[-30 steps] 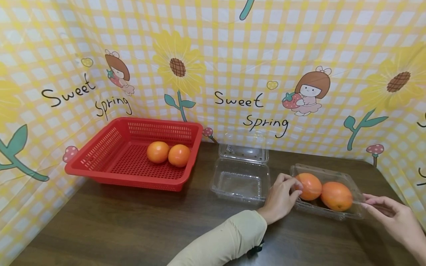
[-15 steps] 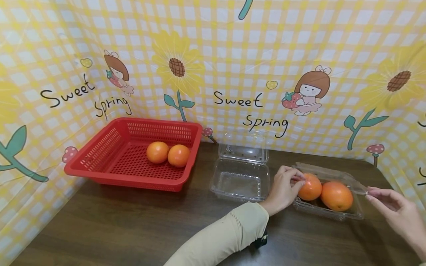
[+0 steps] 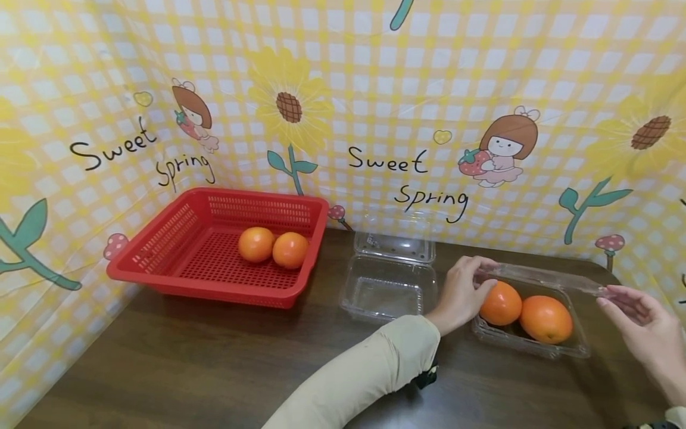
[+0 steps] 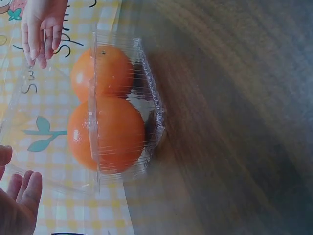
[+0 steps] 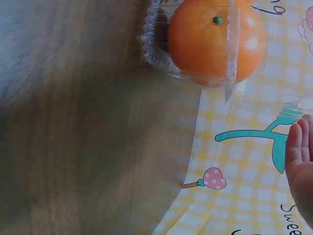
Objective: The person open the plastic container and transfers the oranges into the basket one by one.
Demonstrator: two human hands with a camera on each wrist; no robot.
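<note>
In the head view, a clear plastic clamshell box (image 3: 517,344) sits at the right of the table with two oranges (image 3: 546,319) side by side in its base. Its hinged lid (image 3: 552,276) is raised at a slant above the fruit. My left hand (image 3: 460,293) holds the lid's left corner between thumb and fingers, beside the nearer orange (image 4: 112,137) in the left wrist view. The lid's right corner is pinched by my right hand (image 3: 648,328), whose fingers also show in the right wrist view, next to the checked cloth.
A second clear clamshell box (image 3: 388,292) stands opened to the left, its lid leaning back. Further left is a red perforated basket (image 3: 214,290) with two more oranges (image 3: 273,247). A checked cloth (image 3: 332,71) hangs behind and at the sides of the brown table (image 3: 214,363).
The lid, earlier low over the two oranges, has swung up and back. Both hands have moved up slightly with it, the left also away from the orange. Basket and second box are unmoved.
</note>
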